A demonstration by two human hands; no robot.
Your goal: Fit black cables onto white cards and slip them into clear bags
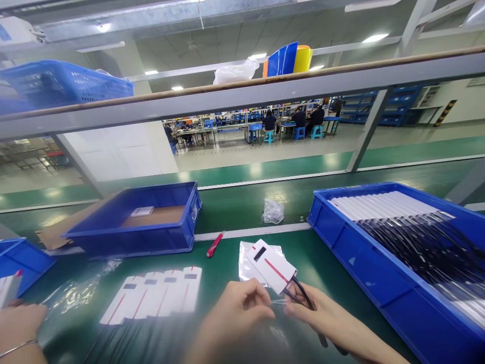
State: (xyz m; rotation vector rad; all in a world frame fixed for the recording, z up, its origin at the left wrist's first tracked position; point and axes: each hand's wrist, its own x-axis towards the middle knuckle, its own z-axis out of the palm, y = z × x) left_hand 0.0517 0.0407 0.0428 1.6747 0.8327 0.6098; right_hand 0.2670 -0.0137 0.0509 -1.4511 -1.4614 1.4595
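Observation:
My right hand [318, 308] is closed around the black cables [303, 293] of a flat white device [271, 265], which has a dark window and a red stripe. The device tilts up to the left, over a clear plastic bag [246, 260] on the green table. Thumb and fingers of my left hand [240, 311] are pinched on a thin, clear strip [278, 302] that stretches across to my right fingertips; whether it is film or a tie, I cannot tell. Left of my hands, several similar white devices [155, 296] lie in an overlapping row, cables toward me.
A blue bin [348, 253] on the right holds many cabled white devices. Another blue bin [132, 242] at back left contains a few white pieces. A red utility knife [215, 245] and crumpled plastic [273, 211] lie between. A co-worker's hand [20, 323] shows at far left.

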